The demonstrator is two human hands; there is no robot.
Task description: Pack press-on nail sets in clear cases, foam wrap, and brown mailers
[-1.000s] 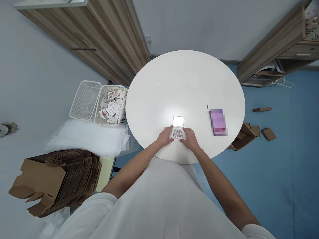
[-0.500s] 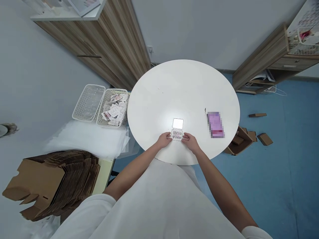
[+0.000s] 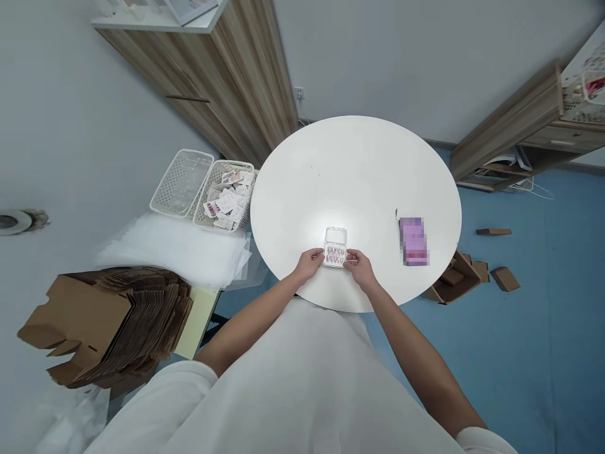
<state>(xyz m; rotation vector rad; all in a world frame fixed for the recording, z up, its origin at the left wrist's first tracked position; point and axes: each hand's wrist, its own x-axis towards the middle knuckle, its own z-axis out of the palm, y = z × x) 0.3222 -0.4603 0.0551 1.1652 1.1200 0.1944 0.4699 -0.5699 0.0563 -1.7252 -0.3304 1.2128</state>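
A small clear case (image 3: 336, 235) with its lid raised is held near the front of the round white table. Inside it lie two rows of pinkish, shiny press-on nails (image 3: 335, 255). My left hand (image 3: 309, 264) grips the case's left side, thumb and fingers closed at the edge. On the opposite side, my right hand (image 3: 360, 267) pinches the right edge in the same way. The lid points away from me, toward the table's middle. The undersides of my fingertips are hidden.
A blurred purple pack (image 3: 414, 242) lies on the table (image 3: 354, 164) at right. Left of the table are a basket of printed cards (image 3: 227, 200), another basket (image 3: 182, 183), white sheets (image 3: 174, 249) and flattened cardboard boxes (image 3: 94, 321). An open carton (image 3: 456, 277) stands on the floor at right.
The lid's bright glare has gone and it now looks clear, its angle slightly different. Both hands keep their hold on the case. The whole view has shifted a little.
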